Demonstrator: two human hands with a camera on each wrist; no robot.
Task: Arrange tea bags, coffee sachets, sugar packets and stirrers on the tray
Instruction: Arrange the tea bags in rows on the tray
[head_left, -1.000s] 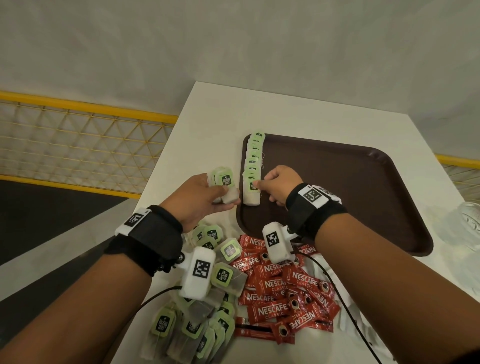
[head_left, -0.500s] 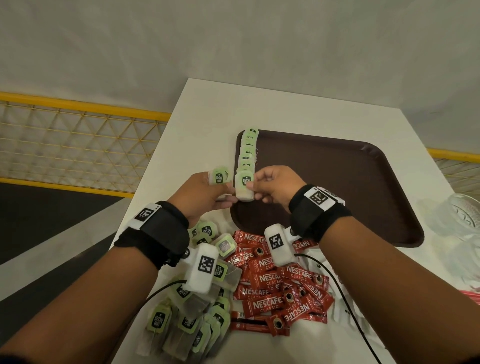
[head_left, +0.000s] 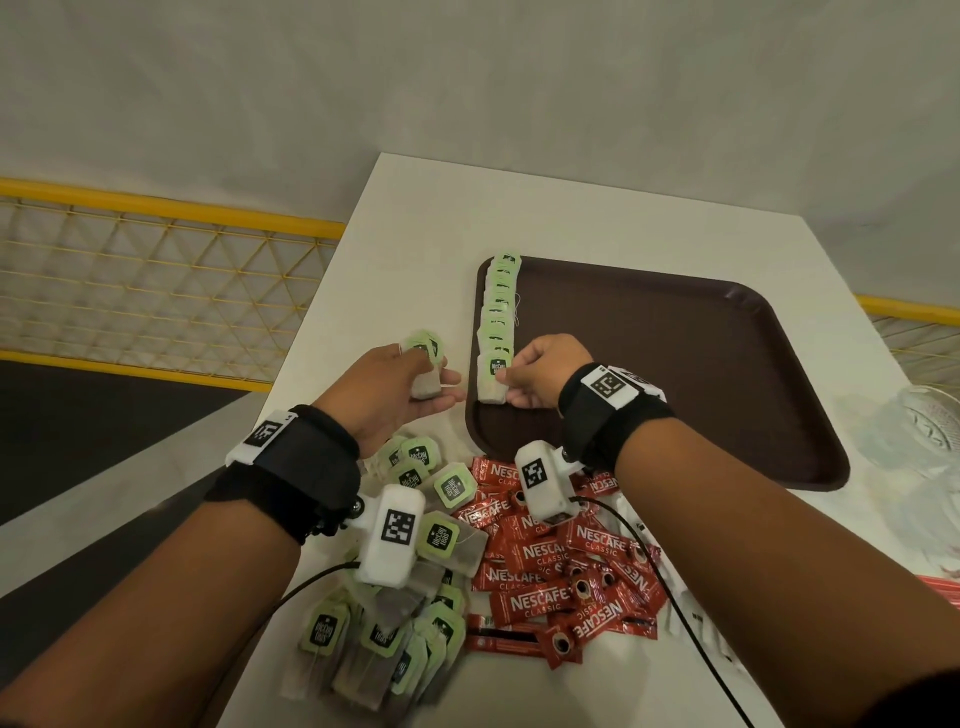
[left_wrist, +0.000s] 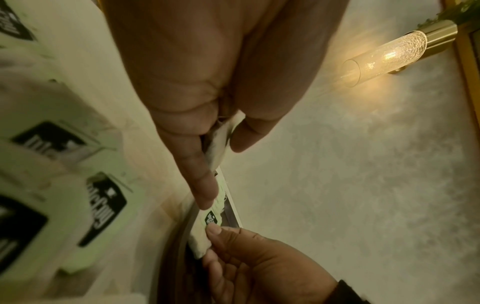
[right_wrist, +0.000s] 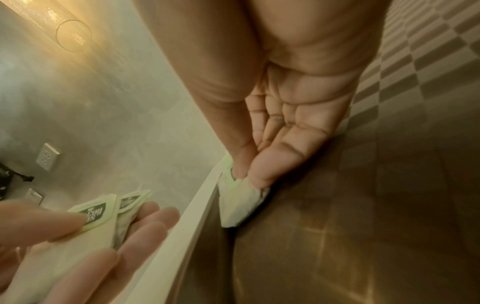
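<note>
A brown tray (head_left: 675, 364) lies on the white table, with a row of green-tagged tea bags (head_left: 498, 306) along its left edge. My right hand (head_left: 506, 382) pinches the nearest tea bag (head_left: 491, 376) of that row; the right wrist view shows this tea bag (right_wrist: 241, 201) touching the tray floor by the rim. My left hand (head_left: 431, 384) hovers just left of the tray and holds two tea bags (head_left: 423, 364) between thumb and fingers, the same tea bags (right_wrist: 103, 214) showing in the right wrist view. The left wrist view shows my right hand (left_wrist: 221, 236) on its tea bag (left_wrist: 205, 232).
A loose pile of tea bags (head_left: 405, 597) and red Nescafe sachets (head_left: 561, 561) lie on the table near me, under my wrists. Clear glassware (head_left: 924, 426) stands right of the tray. Red stirrers (head_left: 948, 587) peek in at the right edge. A yellow railing (head_left: 156, 208) runs beyond the table's left edge.
My two hands have drawn slightly apart. The right hand still pinches the nearest tea bag, now at the near end of the row; the left hand keeps its tea bags.
</note>
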